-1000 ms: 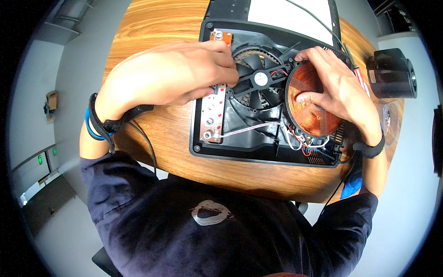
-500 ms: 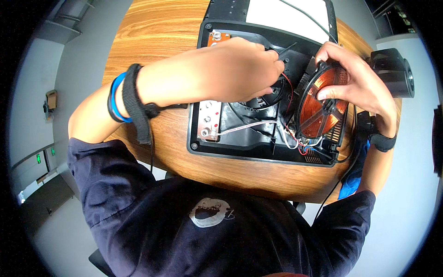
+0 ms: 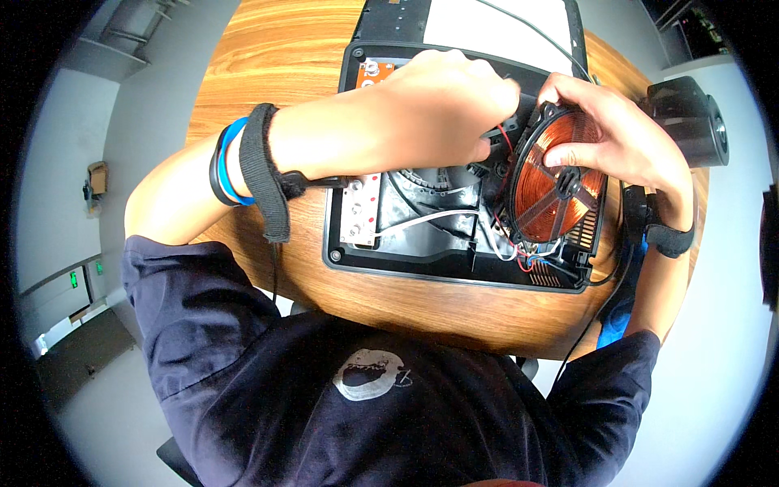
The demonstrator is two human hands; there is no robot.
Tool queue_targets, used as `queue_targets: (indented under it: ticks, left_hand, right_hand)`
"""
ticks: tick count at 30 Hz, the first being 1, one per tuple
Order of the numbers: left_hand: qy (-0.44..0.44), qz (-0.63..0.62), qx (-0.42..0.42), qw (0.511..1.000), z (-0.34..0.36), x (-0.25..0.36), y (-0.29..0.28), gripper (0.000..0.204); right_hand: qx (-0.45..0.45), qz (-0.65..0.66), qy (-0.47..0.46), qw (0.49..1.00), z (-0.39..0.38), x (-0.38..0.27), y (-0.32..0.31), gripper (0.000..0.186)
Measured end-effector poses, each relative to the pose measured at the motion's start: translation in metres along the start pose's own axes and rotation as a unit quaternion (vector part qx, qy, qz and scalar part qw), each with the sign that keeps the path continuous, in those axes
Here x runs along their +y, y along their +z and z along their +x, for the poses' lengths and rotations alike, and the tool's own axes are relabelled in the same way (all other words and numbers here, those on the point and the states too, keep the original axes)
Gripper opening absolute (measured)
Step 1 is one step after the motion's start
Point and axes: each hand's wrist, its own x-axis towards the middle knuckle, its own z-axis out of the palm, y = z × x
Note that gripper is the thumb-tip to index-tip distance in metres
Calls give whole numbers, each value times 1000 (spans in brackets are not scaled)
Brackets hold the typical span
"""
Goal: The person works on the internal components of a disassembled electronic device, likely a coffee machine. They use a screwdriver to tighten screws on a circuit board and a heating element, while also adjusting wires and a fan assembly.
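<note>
**Right hand (image 3: 621, 146) grips copper coil (image 3: 537, 199) at a tilt; left hand (image 3: 445, 114) over the fan (image 3: 423, 180)**

Far left: a wood-grain surface (image 3: 260, 49) carries the open black casing (image 3: 389, 270), inside facing up, which leaves the parts exposed to both hands.

A narrow circuit board (image 3: 358, 213) lies along the casing's left wall. A white cable (image 3: 430, 217) runs from its near end rightward across the floor of the casing; the slack presumably lets the parts shift without straining it.

Next, the fan, mostly covered by the left hand and forearm. The left hand's fingers curl inward, tips out of sight; cannot tell whether its grip is closed on anything. A thin red wire (image 3: 505, 136) shows just beside it. The palm-down reach from above seems chosen to get at the middle of the casing.

Right of that, the coil sits in the casing's right part, apparently tilted rather than flat. The right hand's grip is closed on it: thumb across the windings, fingers round the far edge. This pinch likely steadies the coil and leaves room on its left for the other hand. Bundled wires (image 3: 531, 261) lie below its near edge; whether they join the coil is unclear.

Far right: a dark cylindrical object (image 3: 686, 122) stands beyond the right hand, outside the casing.
</note>
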Motion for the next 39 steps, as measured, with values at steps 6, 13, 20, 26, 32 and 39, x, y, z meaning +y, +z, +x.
queue_targets:
  ticks: [6, 13, 20, 26, 32, 39]
  left_hand:
    - [52, -30, 126, 990, 3, -9, 8, 41]
    - [-20, -45, 82, 995, -4, -12, 11, 42]
    - [-67, -67, 26, 995, -15, -18, -5, 44]
    - [-82, -61, 44, 994, -22, -27, 7, 46]
    - [-90, -84, 62, 991, -23, -30, 8, 47]
    - [-115, -152, -14, 982, -29, -42, 0, 47]
  right_hand:
    - [-3, 17, 21, 1000, 1, -3, 1, 45]
    - [-14, -13, 15, 1000, 3, 1, -1, 49]
    - [24, -194, -26, 980, 1, 22, 17, 63]
    - [7, -179, 5, 984, 2, 12, 27, 68]
    - [82, -144, -22, 986, 18, -11, 40, 61]
    - [95, -173, -52, 979, 40, -10, 50, 47]
